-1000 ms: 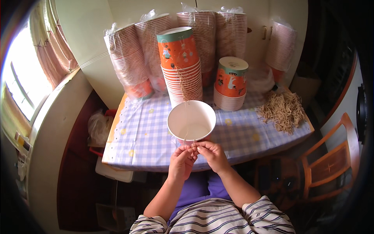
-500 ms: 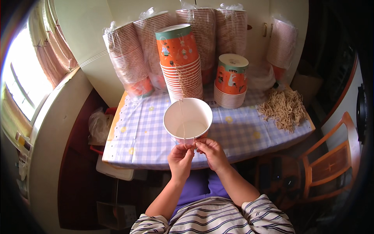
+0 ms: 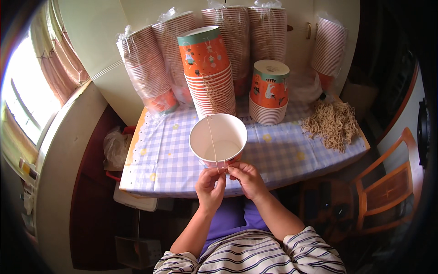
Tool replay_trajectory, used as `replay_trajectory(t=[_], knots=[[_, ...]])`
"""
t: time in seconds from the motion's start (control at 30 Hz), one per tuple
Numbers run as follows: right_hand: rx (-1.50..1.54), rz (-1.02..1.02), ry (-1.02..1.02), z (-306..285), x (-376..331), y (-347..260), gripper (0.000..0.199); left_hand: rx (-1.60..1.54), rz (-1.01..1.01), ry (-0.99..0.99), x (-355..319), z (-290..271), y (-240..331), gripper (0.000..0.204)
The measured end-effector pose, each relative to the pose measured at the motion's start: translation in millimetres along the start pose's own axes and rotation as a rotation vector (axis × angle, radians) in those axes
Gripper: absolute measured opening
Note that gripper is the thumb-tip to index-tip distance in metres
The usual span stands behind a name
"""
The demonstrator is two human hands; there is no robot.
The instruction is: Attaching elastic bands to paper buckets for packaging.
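An open paper bucket (image 3: 223, 137), white inside with a printed outer wall, stands upright near the table's front edge. A thin tan string (image 3: 211, 139) runs from its far rim across the mouth to the near rim. At that near rim my left hand (image 3: 210, 187) pinches the string between thumb and fingers. My right hand (image 3: 247, 179) is closed on the string right beside it, fingertips almost touching. The string's end between the fingers is too small to make out. Just behind stands a tall stack of upturned orange-and-green buckets (image 3: 207, 68) with strings hanging down its side.
A shorter upturned bucket stack (image 3: 269, 91) stands right of the tall one. Loose tan strings (image 3: 332, 125) lie heaped at the table's right. Plastic-wrapped bucket stacks (image 3: 143, 68) line the back. A checked cloth (image 3: 159, 160) covers the table; a wooden chair (image 3: 388, 182) stands at right.
The whole view has shifted slightly. Both hands stay at the bucket's near rim, still pinching the string, with only small finger movement.
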State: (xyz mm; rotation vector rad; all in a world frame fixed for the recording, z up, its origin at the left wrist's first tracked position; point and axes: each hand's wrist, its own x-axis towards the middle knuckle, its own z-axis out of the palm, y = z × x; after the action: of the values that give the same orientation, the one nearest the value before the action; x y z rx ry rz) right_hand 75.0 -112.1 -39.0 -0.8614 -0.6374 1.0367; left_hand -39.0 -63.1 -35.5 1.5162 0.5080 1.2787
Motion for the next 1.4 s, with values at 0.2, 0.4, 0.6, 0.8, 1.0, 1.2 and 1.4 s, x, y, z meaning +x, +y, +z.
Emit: replay_trajectory(t=[0.2,0.4,0.6,0.8,1.0,1.2,1.4], knots=[[-0.034,-0.024,0.001,-1.4,-0.9,-2.1,0.016,0.067,0.071,-0.038,-0.7,-1.1,-3.6,0.016],[-0.084,-0.019,-0.004,-0.3,-0.8,-2.6,0.016,0.223,0.196,0.027,2.0,-5.0,-14.2,0.018],[-0.124,-0.012,-0.005,0.1,0.6,-4.3,0.018,0.279,0.202,-0.040,2.2,-11.9,-14.1,0.015],[-0.169,0.014,-0.013,1.5,3.3,-6.0,0.020,0.049,-0.078,-0.100,-2.3,-13.2,-11.0,0.005],[-0.092,0.043,0.000,-5.8,2.6,-5.5,0.019,-0.123,-0.212,-0.059,-0.8,-14.0,-7.1,0.003],[-0.063,0.039,0.007,-6.6,3.0,-5.6,0.019,-0.208,-0.227,-0.045,0.6,-14.1,-8.4,0.005],[-0.064,0.009,-0.012,-3.4,2.3,-10.6,0.019,-0.244,-0.232,-0.048,1.0,-16.3,-12.7,0.010]])
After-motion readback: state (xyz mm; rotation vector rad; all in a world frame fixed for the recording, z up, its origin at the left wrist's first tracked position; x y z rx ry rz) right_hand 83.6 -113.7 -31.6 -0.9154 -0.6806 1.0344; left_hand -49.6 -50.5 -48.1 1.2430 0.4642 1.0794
